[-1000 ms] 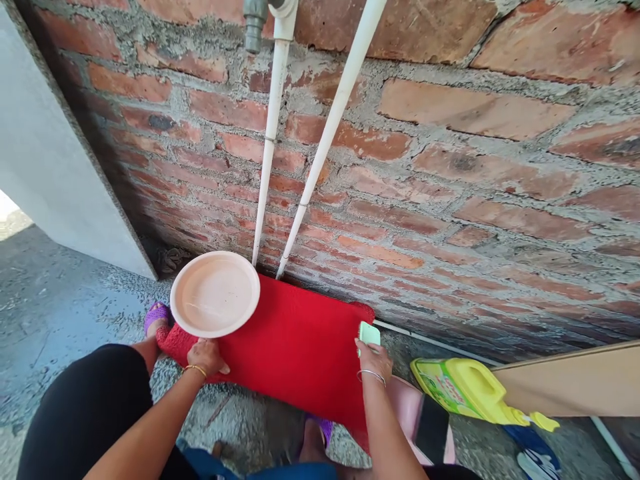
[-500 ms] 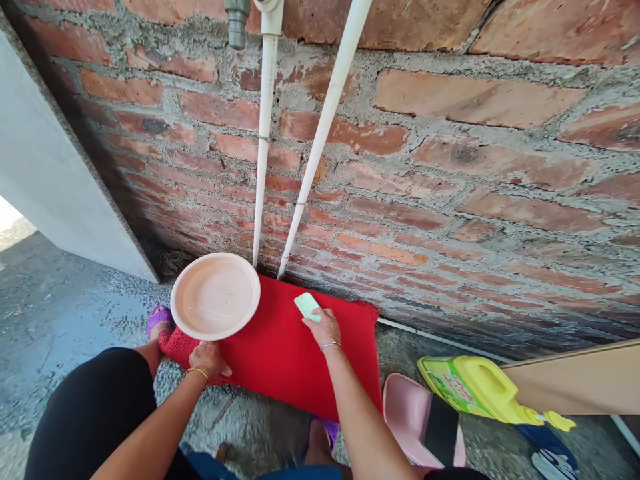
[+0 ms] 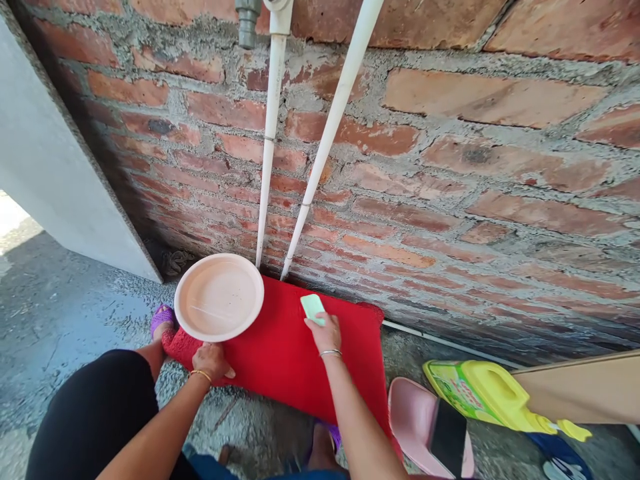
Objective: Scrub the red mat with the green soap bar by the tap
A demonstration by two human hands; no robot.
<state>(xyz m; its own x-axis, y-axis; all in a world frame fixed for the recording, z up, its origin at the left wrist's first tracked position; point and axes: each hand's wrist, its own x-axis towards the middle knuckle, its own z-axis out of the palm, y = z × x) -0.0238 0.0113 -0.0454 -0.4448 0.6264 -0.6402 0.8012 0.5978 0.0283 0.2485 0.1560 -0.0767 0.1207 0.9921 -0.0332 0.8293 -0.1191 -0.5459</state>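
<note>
A red mat (image 3: 287, 340) with a shaggy edge lies along the foot of the brick wall. My right hand (image 3: 326, 332) is closed around a pale green, flat block with rounded corners (image 3: 313, 306), held at the mat's surface; its underside is hidden. On the mat's left part stands a pale pink basin (image 3: 220, 293) with some liquid and small dark specks inside. Just below the basin's near rim, my left hand (image 3: 213, 362) grips the near edge of the mat, thumb pointing right. The basin's rim hides part of its fingers.
At right lie a pink dustpan-like scoop (image 3: 413, 420) with a black panel, a yellow detergent bottle (image 3: 480, 393) on its side and a dark blue slipper (image 3: 563, 457). Two white pipes (image 3: 320, 160) run down the wall. A grey slab (image 3: 65, 153) leans at left.
My right hand has shifted slightly right with the pale green block, which is now turned a little more upright. My left hand stays at the mat's edge. The view has shifted slightly.
</note>
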